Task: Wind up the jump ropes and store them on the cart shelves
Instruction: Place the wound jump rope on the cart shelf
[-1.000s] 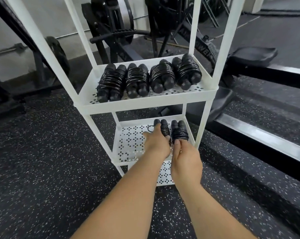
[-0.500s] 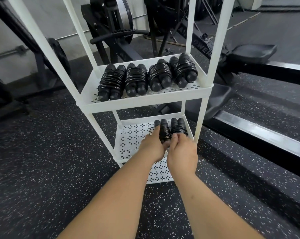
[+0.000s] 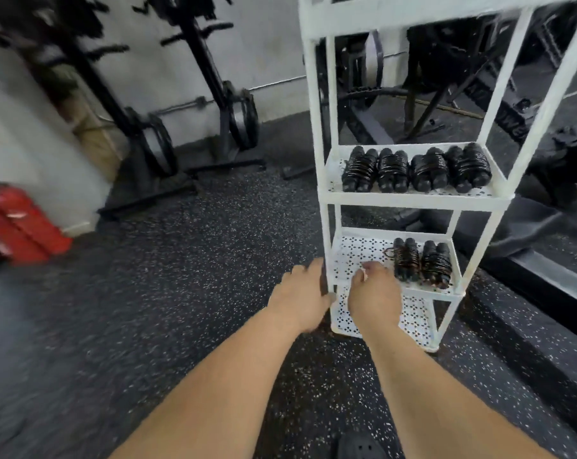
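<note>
Four wound jump ropes (image 3: 416, 172) lie side by side on the middle shelf (image 3: 413, 201) of the cart (image 3: 316, 127) - that row looks full. Two more bundles (image 3: 421, 264) are packed at the right end of the lower shelf (image 3: 356, 251), likely to keep the left part free for the next ones. Left hand (image 3: 300, 296) hangs relaxed and empty beside the front post. Right hand (image 3: 375, 299) is curled at the lower shelf's front edge - too blurred to tell whether it grips anything.

From my screen the cart (image 3: 315, 127) reads white, and its shelves (image 3: 360, 253) are punched with a repeating pattern of small diamond-shaped holes. The wound jump ropes (image 3: 413, 172) are black. I see a black floor (image 3: 181, 260) flecked with white speckles, blurred red cylinders (image 3: 19, 223) at the left, and a pale grey wall (image 3: 274, 44).
</note>
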